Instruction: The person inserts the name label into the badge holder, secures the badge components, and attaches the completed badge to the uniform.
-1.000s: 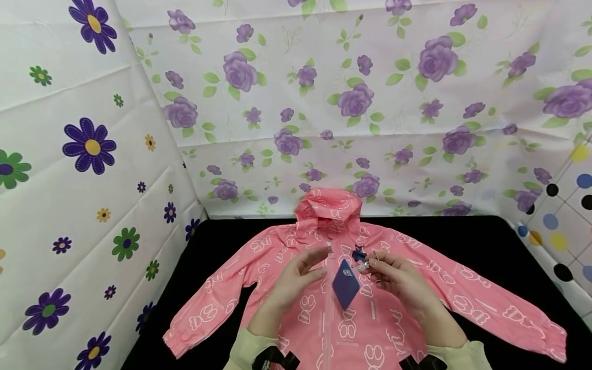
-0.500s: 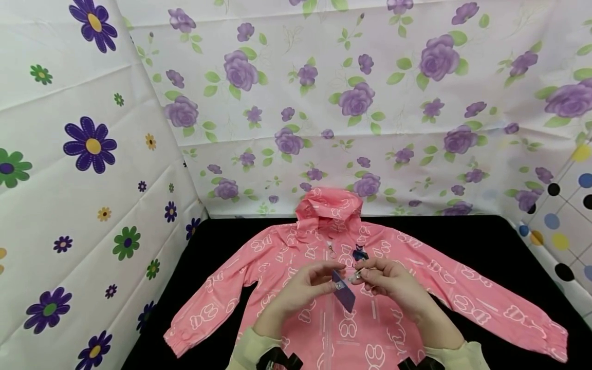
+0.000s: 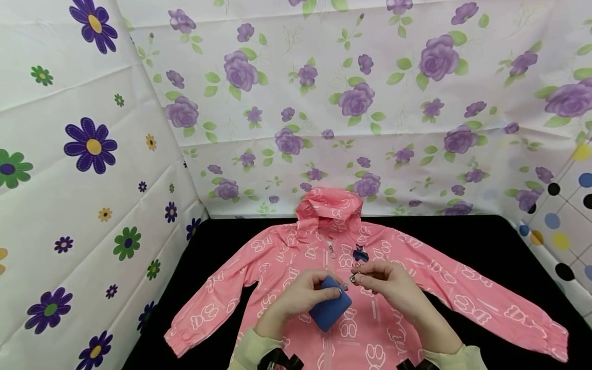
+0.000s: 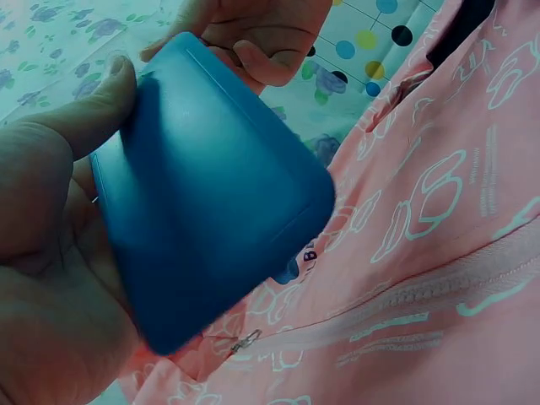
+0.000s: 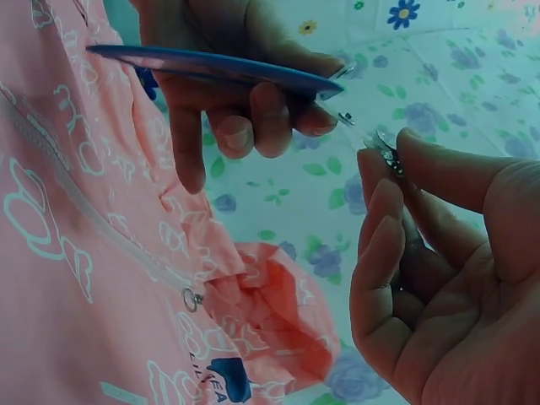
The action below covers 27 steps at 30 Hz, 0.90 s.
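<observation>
My left hand pinches a flat blue card holder by one end, thumb over its face. In the left wrist view the blue face is smooth with rounded corners. The right wrist view has the holder edge-on, with a short clear strap and metal snap at its end. My right hand pinches a small metal clip between thumb and index finger, just beside the strap. Beneath both hands a pink hooded jacket lies spread flat, front up, its zipper pull near the collar.
A black tabletop carries the jacket. Behind it hangs a white cloth with purple flowers, and another flowered cloth stands on the left. A dotted panel is at the right edge.
The card holder hung from the clip, beside my left hand; my left hand has since taken hold of it and turned it flat, lower and leftward. My right hand has come slightly lower.
</observation>
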{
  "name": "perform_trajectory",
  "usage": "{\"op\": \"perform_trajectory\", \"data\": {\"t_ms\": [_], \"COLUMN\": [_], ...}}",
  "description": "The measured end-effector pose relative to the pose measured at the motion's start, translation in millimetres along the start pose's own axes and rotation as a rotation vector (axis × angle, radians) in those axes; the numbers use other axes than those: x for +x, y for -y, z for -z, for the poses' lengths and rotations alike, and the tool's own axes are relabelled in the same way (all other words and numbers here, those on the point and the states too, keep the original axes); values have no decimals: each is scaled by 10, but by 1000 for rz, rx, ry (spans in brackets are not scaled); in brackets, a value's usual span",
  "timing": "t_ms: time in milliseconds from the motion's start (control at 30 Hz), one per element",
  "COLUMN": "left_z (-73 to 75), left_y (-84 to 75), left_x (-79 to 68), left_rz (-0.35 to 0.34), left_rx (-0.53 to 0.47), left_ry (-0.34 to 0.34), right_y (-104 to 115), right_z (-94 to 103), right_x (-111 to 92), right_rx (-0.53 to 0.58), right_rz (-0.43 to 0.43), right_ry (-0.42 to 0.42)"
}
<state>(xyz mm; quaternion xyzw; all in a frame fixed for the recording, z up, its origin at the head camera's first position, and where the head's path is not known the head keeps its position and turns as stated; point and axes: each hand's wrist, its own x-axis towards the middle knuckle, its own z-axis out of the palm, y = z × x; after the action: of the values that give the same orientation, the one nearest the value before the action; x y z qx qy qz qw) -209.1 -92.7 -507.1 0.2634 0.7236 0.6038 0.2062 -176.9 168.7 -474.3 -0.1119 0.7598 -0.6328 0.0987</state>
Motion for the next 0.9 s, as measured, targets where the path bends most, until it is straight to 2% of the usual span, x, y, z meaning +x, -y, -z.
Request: {"op": "perform_trajectory", "data": {"t_ms": [200,333,600,900], "left_z": [-15,-15,-11,-34], "left_y": [-8,-6,4,-3], "left_x": [4,12,4,2], "left_rz": [47,52,21,-36], "left_rx": [14,-10,-54,-10], "left_ry": [-34,-58,-44,-18], "right_y": [79,114,119,93], "right_z": [-5,-9,-24,-23], "right_x": [-17,-22,-35,-50], "right_rx": [-33,-54,-75,-82], "right_rz": [2,0,-2,4], "right_ry": [5,8,25,59]}}
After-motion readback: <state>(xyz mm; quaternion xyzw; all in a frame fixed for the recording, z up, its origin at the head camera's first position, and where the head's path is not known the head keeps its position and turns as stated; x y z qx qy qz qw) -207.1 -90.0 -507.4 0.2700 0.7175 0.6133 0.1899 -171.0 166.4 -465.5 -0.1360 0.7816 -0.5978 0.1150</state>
